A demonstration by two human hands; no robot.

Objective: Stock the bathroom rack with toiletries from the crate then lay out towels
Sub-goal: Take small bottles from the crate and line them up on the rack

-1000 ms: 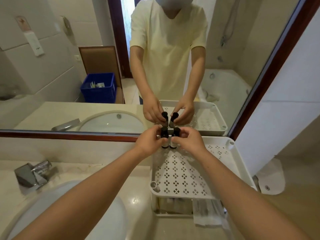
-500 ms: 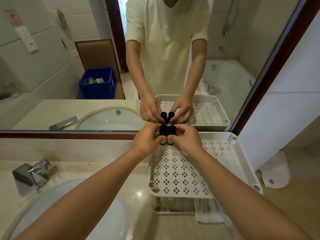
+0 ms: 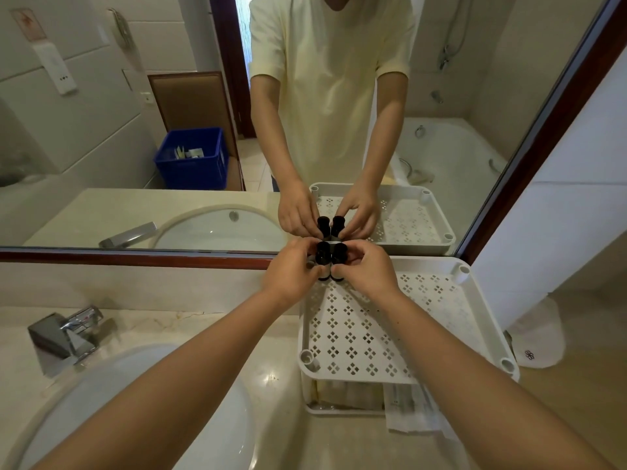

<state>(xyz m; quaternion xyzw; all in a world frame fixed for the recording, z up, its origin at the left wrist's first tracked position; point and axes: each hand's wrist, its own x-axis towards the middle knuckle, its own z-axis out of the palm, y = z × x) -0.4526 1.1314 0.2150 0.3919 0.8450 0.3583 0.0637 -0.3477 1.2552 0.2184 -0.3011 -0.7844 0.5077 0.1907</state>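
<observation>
I am looking down over two bare forearms that reach from the bottom of the frame toward its centre. The left hand (image 3: pixel 291 276) pinches the left bottle (image 3: pixel 323 258) between curled fingers and thumb. The right hand (image 3: pixel 368 270) pinches the right bottle (image 3: pixel 338 260) the same way. Both bottles are small, upright and black-capped, held side by side with the caps close together. They sit at the far left corner of the top tray of the white rack (image 3: pixel 353 337), right against the wall below the mirror (image 3: pixel 101 137). The fingers hide the bases, so I cannot tell whether the bottles stand on the tray.

The tray floor is perforated with small diamond cut-outs. Under it, a lower shelf holds pale packets (image 3: pixel 342 393), and some white wrappers (image 3: pixel 407 413) stick out at the front right.

The rack stands on a beige marble counter (image 3: pixel 278 354). A white basin (image 3: pixel 135 418) fills the lower left, with a chrome tap (image 3: pixel 64 334) above it. In the mirror, at upper left, a blue crate (image 3: pixel 191 157) holds a few small items.
</observation>
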